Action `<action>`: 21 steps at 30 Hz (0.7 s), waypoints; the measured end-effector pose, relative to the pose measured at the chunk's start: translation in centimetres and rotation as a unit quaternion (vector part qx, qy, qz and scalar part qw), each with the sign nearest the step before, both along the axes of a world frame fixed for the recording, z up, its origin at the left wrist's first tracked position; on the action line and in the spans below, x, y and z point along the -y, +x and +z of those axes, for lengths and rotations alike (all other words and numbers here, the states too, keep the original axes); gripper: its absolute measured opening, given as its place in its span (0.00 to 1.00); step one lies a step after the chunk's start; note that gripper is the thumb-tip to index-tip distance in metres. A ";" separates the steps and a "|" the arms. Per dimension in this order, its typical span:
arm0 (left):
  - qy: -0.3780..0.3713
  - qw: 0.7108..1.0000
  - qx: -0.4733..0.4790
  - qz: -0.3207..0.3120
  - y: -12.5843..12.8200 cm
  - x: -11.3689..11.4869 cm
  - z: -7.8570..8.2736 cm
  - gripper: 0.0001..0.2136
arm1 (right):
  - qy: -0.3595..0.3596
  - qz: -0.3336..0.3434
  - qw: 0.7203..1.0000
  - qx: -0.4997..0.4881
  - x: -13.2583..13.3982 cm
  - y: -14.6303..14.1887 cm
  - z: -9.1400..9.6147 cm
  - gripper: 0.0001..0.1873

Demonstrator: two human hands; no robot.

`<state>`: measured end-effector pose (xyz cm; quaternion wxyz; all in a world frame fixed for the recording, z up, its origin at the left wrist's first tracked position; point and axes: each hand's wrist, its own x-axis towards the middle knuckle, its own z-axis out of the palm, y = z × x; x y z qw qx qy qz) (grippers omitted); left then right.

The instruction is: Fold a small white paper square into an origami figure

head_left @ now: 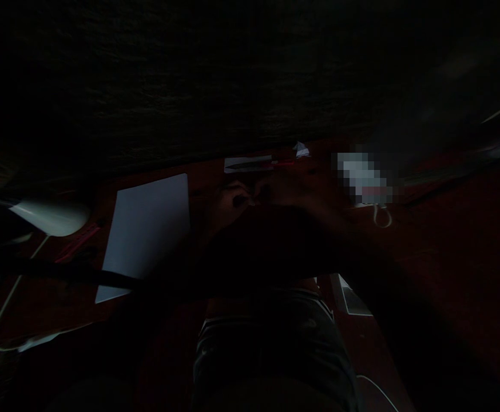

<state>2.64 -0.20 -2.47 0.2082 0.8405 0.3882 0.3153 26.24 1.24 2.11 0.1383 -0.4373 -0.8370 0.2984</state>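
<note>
In dim light my left hand [229,203] and my right hand [282,190] meet over a dark reddish table. The fingers of both are curled in and close together at the tips. A small pale speck shows between them, too dark to name. Just beyond my hands lies a strip of white paper [231,162]. Across it rests a long dark pointed tool with a pink-red handle [283,163], perhaps scissors or a knife. A small crumpled paper piece [301,150] sits past the handle's end.
To the left lies a large white sheet [151,220]. Farther left are a pink-red object [78,242] and a white cone-shaped thing like a lampshade [56,216]. At right, a blurred-out pale item [359,171] has a cord loop [382,216]. A dark wall [190,74] rises behind.
</note>
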 end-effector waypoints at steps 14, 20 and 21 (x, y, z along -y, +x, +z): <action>0.022 0.998 -0.063 -0.009 0.2 0.9 1.3 0.06 | 0.004 0.043 0.995 0.087 2.2 0.4 3.6 0.11; 0.012 0.999 -0.045 0.019 0.7 1.0 1.0 0.04 | 0.033 0.059 0.992 0.109 2.5 -0.1 3.4 0.13; 0.010 0.999 -0.043 0.019 0.7 1.0 1.0 0.04 | 0.021 0.057 0.992 0.109 2.5 0.0 3.4 0.13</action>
